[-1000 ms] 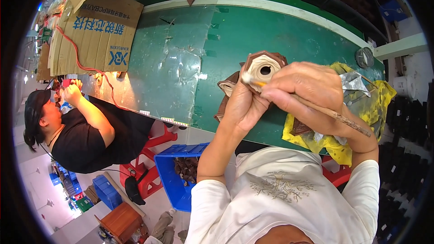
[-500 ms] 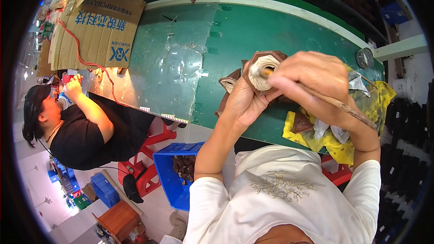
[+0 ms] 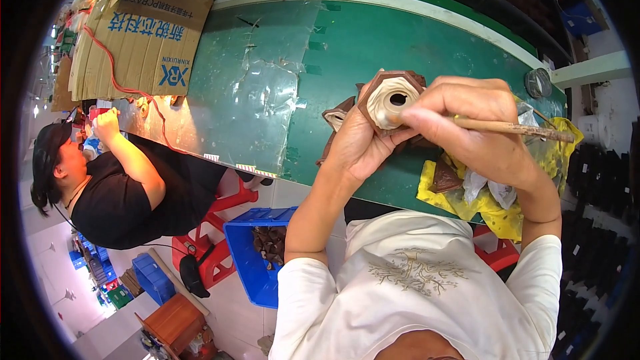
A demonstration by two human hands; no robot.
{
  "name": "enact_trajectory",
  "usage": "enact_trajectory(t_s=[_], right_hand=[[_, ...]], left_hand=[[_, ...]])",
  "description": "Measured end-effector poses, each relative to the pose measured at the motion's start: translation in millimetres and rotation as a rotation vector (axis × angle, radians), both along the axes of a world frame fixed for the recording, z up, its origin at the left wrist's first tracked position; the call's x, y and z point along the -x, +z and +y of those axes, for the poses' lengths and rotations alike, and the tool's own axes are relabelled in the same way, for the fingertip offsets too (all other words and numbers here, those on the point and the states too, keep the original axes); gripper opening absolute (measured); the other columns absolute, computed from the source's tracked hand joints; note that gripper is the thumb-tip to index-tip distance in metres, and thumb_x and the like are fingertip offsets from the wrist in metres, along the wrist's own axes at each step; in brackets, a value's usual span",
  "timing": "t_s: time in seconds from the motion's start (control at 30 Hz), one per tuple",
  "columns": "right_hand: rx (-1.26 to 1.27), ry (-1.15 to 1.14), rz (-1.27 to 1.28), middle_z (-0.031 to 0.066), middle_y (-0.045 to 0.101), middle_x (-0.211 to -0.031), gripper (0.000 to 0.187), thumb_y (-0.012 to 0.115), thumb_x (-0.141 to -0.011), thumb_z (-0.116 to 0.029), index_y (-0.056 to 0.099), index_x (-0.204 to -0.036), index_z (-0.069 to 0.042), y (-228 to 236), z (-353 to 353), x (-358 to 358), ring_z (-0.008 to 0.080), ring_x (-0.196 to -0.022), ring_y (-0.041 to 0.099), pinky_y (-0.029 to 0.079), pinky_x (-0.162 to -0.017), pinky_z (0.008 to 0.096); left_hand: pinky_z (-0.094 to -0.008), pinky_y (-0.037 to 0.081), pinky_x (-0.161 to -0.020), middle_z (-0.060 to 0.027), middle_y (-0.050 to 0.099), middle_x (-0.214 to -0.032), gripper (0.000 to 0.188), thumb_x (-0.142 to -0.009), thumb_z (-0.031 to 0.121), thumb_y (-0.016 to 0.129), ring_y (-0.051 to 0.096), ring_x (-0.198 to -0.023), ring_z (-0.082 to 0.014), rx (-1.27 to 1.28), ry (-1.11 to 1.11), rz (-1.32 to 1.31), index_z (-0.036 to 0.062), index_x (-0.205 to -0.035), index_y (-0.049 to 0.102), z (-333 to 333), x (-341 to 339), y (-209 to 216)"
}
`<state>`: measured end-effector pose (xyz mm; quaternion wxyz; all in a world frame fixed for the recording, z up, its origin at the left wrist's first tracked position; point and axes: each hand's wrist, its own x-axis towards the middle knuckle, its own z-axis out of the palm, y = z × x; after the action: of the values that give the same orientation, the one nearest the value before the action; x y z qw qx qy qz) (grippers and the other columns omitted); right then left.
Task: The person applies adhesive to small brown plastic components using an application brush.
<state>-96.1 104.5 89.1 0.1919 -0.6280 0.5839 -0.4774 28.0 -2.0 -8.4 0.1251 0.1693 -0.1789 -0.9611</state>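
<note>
My left hand (image 3: pixel 360 143) holds up a brown hexagonal piece (image 3: pixel 389 99) with a cream-white inner face and a round hole in its middle. My right hand (image 3: pixel 477 130) grips a thin wooden brush (image 3: pixel 513 128) whose tip rests against the white face of the piece. Both hands hover above the green table (image 3: pixel 373 40). More brown pieces (image 3: pixel 337 117) lie just behind my left hand on the table.
A yellow cloth (image 3: pixel 467 197) with a brown piece and crumpled plastic lies under my right arm. A clear plastic sheet (image 3: pixel 257 93) and flattened cardboard (image 3: pixel 143 33) cover the table's left. A person in black (image 3: pixel 113 173) sits at left. A blue bin (image 3: pixel 257 260) stands below.
My hands stay in place with the brush working on the piece's white face. The person at left has shifted slightly.
</note>
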Motion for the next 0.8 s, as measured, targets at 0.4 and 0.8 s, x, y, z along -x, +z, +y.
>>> enact_trajectory(t_s=[0.4, 0.8], right_hand=[[0.023, -0.061, 0.018, 0.0119, 0.066, -0.072, 0.006, 0.069, -0.082, -0.003, 0.069, -0.084, 0.003, 3.3, 7.1, -3.3, 0.0194, -0.063, 0.065, 0.050, -0.055, 0.0290], [0.086, -0.026, 0.084, 0.0121, 0.066, -0.075, 0.008, 0.068, -0.083, -0.003, 0.068, -0.087, 0.004, -5.5, 3.8, -7.0, 0.0219, -0.067, 0.066, 0.051, -0.056, 0.0304]], left_hand=[[-0.0369, 0.060, -0.083, -0.0073, 0.063, -0.116, 0.033, -0.102, 0.036, 0.045, 0.065, -0.103, -0.0201, -0.013, 0.024, -0.041, 0.0112, -0.121, 0.055, -0.1, 2.2, -4.8], [-0.0308, 0.057, -0.081, -0.0079, 0.067, -0.105, 0.040, -0.100, 0.041, 0.048, 0.067, -0.096, -0.0171, 0.089, 0.175, -0.075, 0.0057, -0.113, 0.060, 2.6, 6.8, 5.2]])
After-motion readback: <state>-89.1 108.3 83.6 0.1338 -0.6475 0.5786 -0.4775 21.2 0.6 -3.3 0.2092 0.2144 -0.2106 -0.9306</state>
